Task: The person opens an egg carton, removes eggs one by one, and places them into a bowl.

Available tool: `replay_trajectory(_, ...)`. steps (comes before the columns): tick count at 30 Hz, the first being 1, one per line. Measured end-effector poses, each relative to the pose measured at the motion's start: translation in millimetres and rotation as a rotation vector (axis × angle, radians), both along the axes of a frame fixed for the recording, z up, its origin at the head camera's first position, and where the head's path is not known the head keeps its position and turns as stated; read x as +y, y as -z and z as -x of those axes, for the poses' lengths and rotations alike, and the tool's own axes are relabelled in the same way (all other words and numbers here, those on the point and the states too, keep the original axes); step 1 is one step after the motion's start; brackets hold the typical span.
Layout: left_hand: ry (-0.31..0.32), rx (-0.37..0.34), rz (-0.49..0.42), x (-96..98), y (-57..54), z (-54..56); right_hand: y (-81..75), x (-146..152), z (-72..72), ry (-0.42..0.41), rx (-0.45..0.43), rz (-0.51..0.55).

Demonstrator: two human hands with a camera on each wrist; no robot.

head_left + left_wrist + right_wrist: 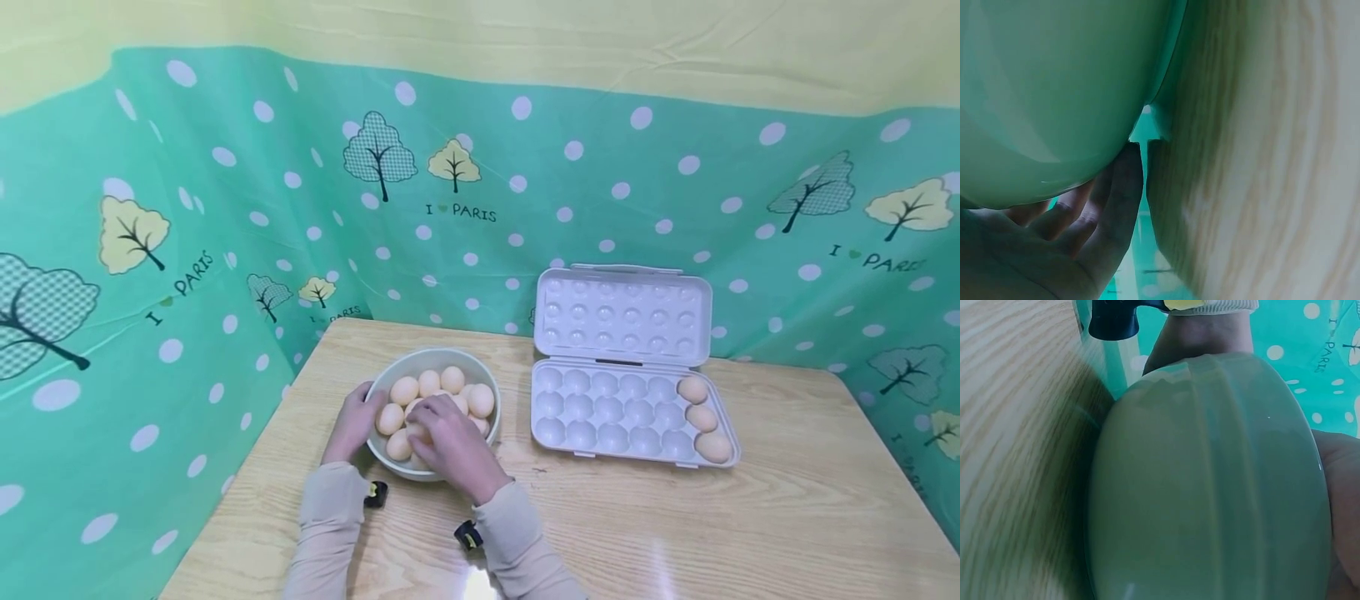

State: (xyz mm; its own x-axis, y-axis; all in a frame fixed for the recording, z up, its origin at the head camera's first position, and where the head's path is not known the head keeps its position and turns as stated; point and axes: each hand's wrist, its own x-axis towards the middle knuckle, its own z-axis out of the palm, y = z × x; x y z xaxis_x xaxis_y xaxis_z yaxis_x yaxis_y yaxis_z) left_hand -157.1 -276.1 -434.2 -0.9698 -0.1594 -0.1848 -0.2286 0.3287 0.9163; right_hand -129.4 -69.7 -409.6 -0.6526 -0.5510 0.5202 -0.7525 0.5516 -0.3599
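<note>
A pale green bowl [431, 475] heaped with several light brown eggs [403, 390] stands on the left part of the table. My left hand [352, 425] grips the bowl's left side, thumb at the rim. In the left wrist view its fingers [1119, 206] lie along the outer wall. Inside the bowl, my right hand [457, 446] holds an egg [417, 432] with curled fingers, partly covering it. The bowl's outer wall [1210, 487] blocks most of the right wrist view, so the egg is hidden there.
Right of the bowl, a white plastic egg carton [611, 437] lies with its lid [622, 293] raised at the back. Three eggs [702, 418] fill its right-hand column. A green printed curtain [570, 183] hangs behind and left of the wooden table [675, 525].
</note>
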Motion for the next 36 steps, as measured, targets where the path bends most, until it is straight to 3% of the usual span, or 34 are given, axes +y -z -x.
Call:
replay_trajectory(12, -0.002, 0.009, 0.004, -0.6, -1.8, -0.8, -5.2, 14.6, 0.4, 0.004, 0.046, -0.039)
replay_trajectory(18, 0.000, 0.003, 0.002, 1.3, -3.3, -2.9, -2.6, 29.1, 3.3, -0.019, 0.069, 0.002)
replay_trajectory(27, 0.010, -0.002, 0.001, 2.4, -2.9, -4.1, -7.0, 49.2, 9.3, 0.030, 0.070, -0.041)
replay_trajectory(36, 0.005, -0.005, -0.012, 3.0, -4.0, -5.5, -10.2, 69.3, 12.1, 0.059, 0.102, -0.011)
